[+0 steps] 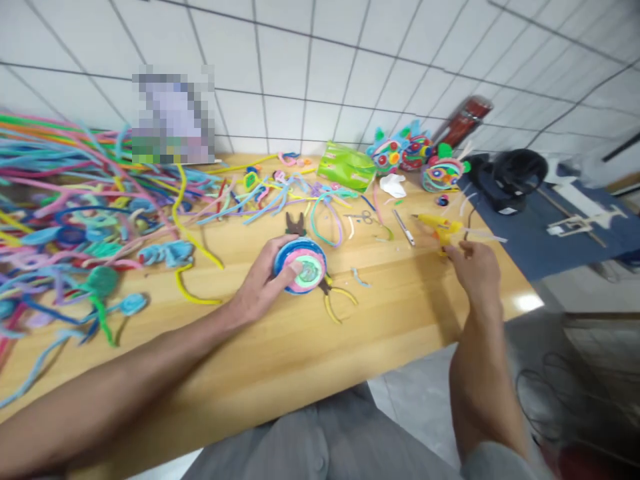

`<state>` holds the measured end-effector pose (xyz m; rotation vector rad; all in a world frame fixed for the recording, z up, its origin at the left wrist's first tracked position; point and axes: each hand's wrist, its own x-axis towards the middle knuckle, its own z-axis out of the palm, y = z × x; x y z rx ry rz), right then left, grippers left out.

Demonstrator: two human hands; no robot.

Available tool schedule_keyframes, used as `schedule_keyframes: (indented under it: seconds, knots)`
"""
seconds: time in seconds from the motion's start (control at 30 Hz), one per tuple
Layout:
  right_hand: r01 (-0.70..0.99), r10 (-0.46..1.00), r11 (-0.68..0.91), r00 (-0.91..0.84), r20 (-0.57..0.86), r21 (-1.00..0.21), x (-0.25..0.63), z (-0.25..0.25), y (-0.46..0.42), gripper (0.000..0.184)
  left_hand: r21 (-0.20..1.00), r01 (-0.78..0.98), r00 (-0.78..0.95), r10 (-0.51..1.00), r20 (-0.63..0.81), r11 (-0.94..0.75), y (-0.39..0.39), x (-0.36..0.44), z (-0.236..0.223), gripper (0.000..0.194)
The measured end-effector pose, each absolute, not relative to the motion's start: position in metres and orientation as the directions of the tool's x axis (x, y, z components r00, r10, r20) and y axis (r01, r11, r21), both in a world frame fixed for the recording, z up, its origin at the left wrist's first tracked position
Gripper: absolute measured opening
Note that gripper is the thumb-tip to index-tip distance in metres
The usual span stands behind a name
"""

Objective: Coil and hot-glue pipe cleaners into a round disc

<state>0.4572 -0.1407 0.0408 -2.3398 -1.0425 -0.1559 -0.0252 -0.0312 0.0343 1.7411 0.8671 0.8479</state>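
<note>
My left hand (265, 283) grips a round coil of pipe cleaners (303, 265), blue outside with pink and green rings, resting on the wooden table (310, 360). My thumb presses on its top. My right hand (475, 267) reaches toward a yellow glue gun (437, 227) lying on the table; the fingers are curled at its handle, touching or almost touching it. Yellow-handled pliers (335, 300) lie just under the coil.
A big heap of coloured pipe cleaners (65, 207) covers the table's left side. A green packet (347, 167), finished coiled figures (415, 157), small scissors (365, 217) and a white tissue (394, 185) lie at the back. A dark blue mat (545, 233) with a black object lies right.
</note>
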Motion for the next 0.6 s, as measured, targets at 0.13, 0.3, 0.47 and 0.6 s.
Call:
schedule_keyframes:
  seconds: [0.13,0.3,0.47,0.6]
  knots:
    - [0.760,0.756,-0.392,0.587,0.290,-0.518,0.397,0.060,-0.158,0.042,0.955,0.102,0.479,0.855,0.198,-0.278,-0.028,-0.023,0.027,0.056]
    - [0.712,0.916,-0.035,0.304,0.263,-0.701,0.295,0.112,-0.139,0.033,0.945,0.050,0.439,0.857,0.268,-0.322,-0.028,-0.019,0.018,0.053]
    - [0.734,0.846,0.103,0.290,0.447,-0.671,0.247,0.119,-0.075,0.059,0.916,0.039,0.445,0.828,0.342,-0.400,-0.030,-0.016,0.018,0.052]
    - [0.771,0.771,0.062,0.366,0.521,-0.633,0.257,0.068,-0.031,0.062,0.899,0.044,0.432,0.819,0.377,-0.436,-0.029,-0.014,0.015,0.053]
